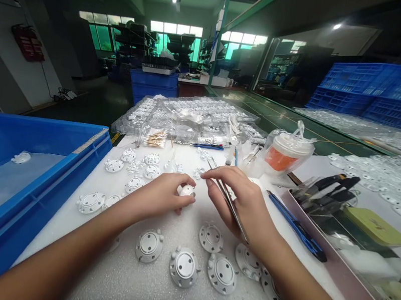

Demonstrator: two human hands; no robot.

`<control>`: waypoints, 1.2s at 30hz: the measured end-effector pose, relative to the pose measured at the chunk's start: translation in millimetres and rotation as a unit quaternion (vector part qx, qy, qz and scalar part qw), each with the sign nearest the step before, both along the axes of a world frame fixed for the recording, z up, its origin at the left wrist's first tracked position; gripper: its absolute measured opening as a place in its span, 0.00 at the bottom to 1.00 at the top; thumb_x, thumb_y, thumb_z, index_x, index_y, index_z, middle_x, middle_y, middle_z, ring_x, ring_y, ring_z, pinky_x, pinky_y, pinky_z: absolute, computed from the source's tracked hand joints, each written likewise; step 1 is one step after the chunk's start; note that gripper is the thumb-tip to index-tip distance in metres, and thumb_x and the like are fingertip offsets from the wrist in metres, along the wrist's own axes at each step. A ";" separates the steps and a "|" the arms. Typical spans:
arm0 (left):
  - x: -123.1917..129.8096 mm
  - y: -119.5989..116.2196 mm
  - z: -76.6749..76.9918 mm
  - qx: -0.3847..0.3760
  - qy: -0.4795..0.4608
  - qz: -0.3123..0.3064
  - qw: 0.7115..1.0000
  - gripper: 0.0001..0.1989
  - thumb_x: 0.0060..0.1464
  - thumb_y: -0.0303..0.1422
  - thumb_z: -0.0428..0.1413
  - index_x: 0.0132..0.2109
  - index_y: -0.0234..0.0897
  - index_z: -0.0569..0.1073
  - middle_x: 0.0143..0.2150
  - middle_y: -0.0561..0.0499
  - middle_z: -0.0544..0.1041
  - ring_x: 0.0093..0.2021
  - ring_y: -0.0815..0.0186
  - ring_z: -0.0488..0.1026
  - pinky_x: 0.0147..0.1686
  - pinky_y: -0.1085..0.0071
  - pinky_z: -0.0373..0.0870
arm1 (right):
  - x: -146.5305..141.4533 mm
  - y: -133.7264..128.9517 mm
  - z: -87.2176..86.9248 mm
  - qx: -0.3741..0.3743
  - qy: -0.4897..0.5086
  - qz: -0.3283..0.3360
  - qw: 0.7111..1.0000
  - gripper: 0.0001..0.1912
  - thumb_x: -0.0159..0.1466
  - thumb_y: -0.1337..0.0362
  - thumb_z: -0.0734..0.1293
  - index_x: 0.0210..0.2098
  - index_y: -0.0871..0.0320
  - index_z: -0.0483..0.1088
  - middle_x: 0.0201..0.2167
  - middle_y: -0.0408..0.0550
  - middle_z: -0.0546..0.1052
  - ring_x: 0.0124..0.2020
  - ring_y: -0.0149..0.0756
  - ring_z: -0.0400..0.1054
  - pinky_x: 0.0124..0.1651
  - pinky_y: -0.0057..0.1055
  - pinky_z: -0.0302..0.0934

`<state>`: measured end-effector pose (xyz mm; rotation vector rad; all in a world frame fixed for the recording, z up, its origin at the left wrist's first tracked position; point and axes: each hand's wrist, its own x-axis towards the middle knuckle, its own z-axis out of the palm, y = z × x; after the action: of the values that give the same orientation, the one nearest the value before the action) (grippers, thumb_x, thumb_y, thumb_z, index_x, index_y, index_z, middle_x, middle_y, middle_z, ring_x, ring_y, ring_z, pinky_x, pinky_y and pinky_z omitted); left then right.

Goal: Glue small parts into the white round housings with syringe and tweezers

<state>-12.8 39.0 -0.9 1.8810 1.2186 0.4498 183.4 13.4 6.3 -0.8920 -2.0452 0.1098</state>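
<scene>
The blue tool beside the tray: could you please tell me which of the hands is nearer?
Right. The right hand, holding tweezers, is just left of the blue tool; the left hand is farther left.

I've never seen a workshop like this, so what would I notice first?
Probably the big blue bin at the left of the white work surface. Then the round white discs with dark dots, scattered across that surface. In the middle, the left hand holds a small white piece, the right hand metal tweezers.
</scene>
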 end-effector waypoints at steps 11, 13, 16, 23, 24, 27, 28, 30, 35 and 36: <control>1.6 5.3 -7.9 0.185 0.052 0.061 0.979 0.11 0.58 0.30 0.54 0.49 0.38 0.71 0.51 0.46 0.72 0.37 0.61 0.74 0.44 0.62 0.66 | 0.8 -1.1 3.1 -0.034 0.094 -0.042 0.994 0.07 0.65 0.69 0.64 0.39 0.58 0.74 0.38 0.48 0.78 0.41 0.37 0.72 0.45 0.32 0.63; 3.9 1.8 -4.6 0.203 0.054 0.053 0.976 0.11 0.59 0.30 0.53 0.49 0.36 0.71 0.50 0.45 0.72 0.39 0.60 0.73 0.44 0.62 0.65 | 1.9 -0.1 2.6 -0.071 0.138 -0.058 0.986 0.07 0.67 0.65 0.63 0.42 0.56 0.72 0.39 0.47 0.79 0.42 0.36 0.72 0.46 0.32 0.62; 9.6 -7.6 2.8 0.191 0.041 -0.011 0.981 0.10 0.58 0.33 0.57 0.48 0.39 0.73 0.47 0.50 0.75 0.39 0.63 0.73 0.41 0.67 0.67 | 4.3 3.9 -0.8 -0.140 0.212 -0.053 0.966 0.10 0.70 0.57 0.61 0.48 0.54 0.64 0.39 0.45 0.79 0.44 0.36 0.71 0.46 0.33 0.62; 17.1 -26.5 3.2 0.100 0.077 -0.253 0.959 0.23 0.55 0.32 0.62 0.57 0.41 0.69 0.55 0.51 0.73 0.56 0.60 0.67 0.54 0.66 0.63 | 7.2 5.4 2.1 -0.196 0.124 -0.090 0.969 0.18 0.69 0.49 0.60 0.29 0.55 0.61 0.23 0.40 0.70 0.25 0.31 0.64 0.29 0.29 0.56; 18.0 -27.3 1.6 0.104 0.078 -0.257 0.957 0.23 0.55 0.32 0.62 0.58 0.40 0.69 0.56 0.50 0.73 0.57 0.59 0.66 0.55 0.65 0.63 | 6.7 5.1 2.9 -0.191 0.116 -0.099 0.970 0.18 0.68 0.51 0.62 0.27 0.55 0.61 0.21 0.39 0.68 0.23 0.30 0.62 0.27 0.29 0.53; 22.1 -27.9 -2.6 0.115 0.078 -0.247 0.959 0.24 0.55 0.34 0.63 0.58 0.39 0.69 0.56 0.50 0.73 0.56 0.58 0.66 0.54 0.64 0.63 | 4.8 5.8 2.5 -0.173 0.119 -0.131 0.969 0.16 0.63 0.56 0.68 0.25 0.56 0.62 0.18 0.38 0.67 0.21 0.30 0.61 0.24 0.28 0.51; 23.6 -28.1 -3.7 0.120 0.076 -0.244 0.959 0.25 0.55 0.34 0.63 0.59 0.39 0.69 0.56 0.50 0.74 0.56 0.58 0.67 0.54 0.64 0.63 | 4.4 6.6 1.6 -0.168 0.123 -0.137 0.968 0.15 0.62 0.58 0.70 0.25 0.56 0.62 0.19 0.38 0.68 0.21 0.30 0.61 0.24 0.28 0.51; 25.9 -28.6 -5.6 0.137 0.067 -0.246 0.957 0.25 0.55 0.33 0.62 0.59 0.40 0.68 0.55 0.51 0.74 0.56 0.59 0.67 0.54 0.65 0.63 | 4.1 8.4 -0.3 -0.155 0.133 -0.145 0.968 0.13 0.61 0.60 0.70 0.26 0.56 0.63 0.20 0.39 0.70 0.21 0.31 0.63 0.25 0.28 0.54; 25.5 -29.2 -6.8 0.179 0.065 -0.243 0.951 0.20 0.53 0.31 0.62 0.53 0.36 0.72 0.50 0.48 0.75 0.52 0.58 0.70 0.52 0.65 0.64 | 5.3 11.8 -1.5 -0.133 0.130 -0.138 0.973 0.08 0.62 0.62 0.70 0.30 0.57 0.68 0.26 0.43 0.75 0.28 0.34 0.68 0.30 0.29 0.57; 24.6 -28.9 -6.2 0.179 0.064 -0.240 0.952 0.19 0.52 0.31 0.62 0.52 0.36 0.73 0.49 0.48 0.75 0.51 0.58 0.70 0.51 0.65 0.65 | 5.7 12.0 -1.1 -0.132 0.128 -0.130 0.974 0.07 0.63 0.62 0.69 0.30 0.57 0.69 0.27 0.44 0.76 0.29 0.34 0.68 0.30 0.29 0.58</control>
<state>11.8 10.1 -7.1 2.4623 0.7442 0.2960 189.1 25.3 5.1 -1.2362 -1.6832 0.3413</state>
